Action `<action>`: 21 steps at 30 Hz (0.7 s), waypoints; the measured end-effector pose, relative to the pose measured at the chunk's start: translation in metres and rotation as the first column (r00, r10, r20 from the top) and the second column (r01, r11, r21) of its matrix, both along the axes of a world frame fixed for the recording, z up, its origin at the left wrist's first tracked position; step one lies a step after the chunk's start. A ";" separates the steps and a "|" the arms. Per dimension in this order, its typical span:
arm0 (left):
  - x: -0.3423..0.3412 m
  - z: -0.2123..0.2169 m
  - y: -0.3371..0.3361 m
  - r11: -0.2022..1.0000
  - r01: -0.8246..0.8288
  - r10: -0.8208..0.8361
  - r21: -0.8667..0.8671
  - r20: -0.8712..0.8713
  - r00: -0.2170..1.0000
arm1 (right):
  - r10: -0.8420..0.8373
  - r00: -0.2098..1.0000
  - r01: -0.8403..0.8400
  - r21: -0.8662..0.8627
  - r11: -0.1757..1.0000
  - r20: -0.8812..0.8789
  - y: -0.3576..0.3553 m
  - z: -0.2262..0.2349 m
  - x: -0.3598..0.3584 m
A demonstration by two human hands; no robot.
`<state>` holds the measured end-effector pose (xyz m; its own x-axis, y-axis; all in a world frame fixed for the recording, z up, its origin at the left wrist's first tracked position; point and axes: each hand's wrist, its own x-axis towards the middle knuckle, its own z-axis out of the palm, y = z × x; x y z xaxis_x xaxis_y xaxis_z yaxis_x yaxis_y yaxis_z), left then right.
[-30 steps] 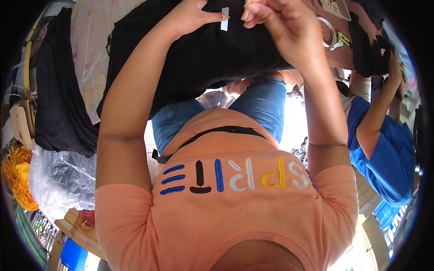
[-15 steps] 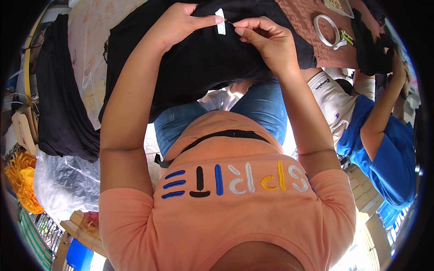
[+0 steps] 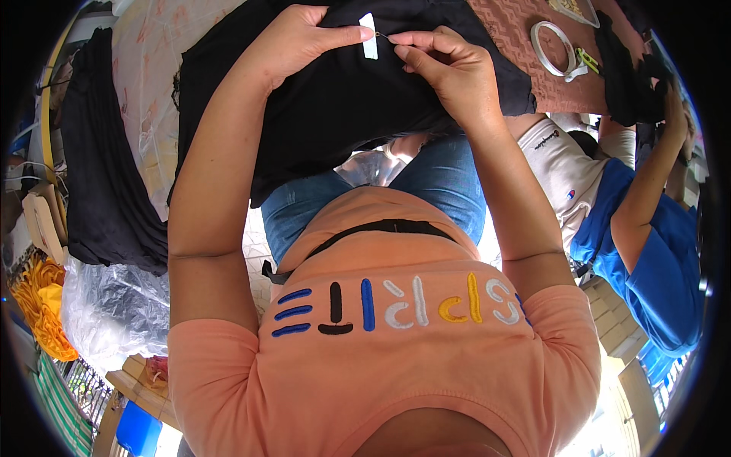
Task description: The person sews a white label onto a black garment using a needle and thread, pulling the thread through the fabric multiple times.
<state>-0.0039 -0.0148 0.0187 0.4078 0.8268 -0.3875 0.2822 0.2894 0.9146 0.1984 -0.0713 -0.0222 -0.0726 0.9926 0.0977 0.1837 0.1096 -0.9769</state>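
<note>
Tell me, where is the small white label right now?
In the head view, the white label lies on the black garment at top centre, between the left hand and right hand.

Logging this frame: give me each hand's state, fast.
Left hand: closed, gripping the black garment beside its white label.
Right hand: fingers pinched shut on something thin at the label; cannot tell what.

Mount: worn on the head; left lens of a side-by-side pair
Facing: steeply down over the chest toward the lap and table edge (image 3: 525,34)
Nearness: very close; orange shirt (image 3: 396,358) fills 6 o'clock; left hand (image 3: 301,38) and right hand (image 3: 449,65) near 12 o'clock
Lens: fisheye; edges bent toward the dark rim
Shared ground: single view only
</note>
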 end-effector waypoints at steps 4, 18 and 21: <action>0.001 0.003 0.000 1.000 -0.009 0.008 -0.027 -0.027 1.000 | -0.001 1.000 0.001 0.000 1.000 0.022 -0.001 0.000 0.000; -0.002 -0.004 -0.001 0.995 0.051 -0.054 0.081 0.036 0.998 | -0.027 0.996 0.025 0.023 0.999 0.084 -0.003 0.002 -0.003; 0.003 -0.003 -0.005 0.973 0.025 -0.047 0.228 0.088 0.995 | -0.023 0.996 0.021 0.026 0.999 0.084 0.000 0.002 -0.001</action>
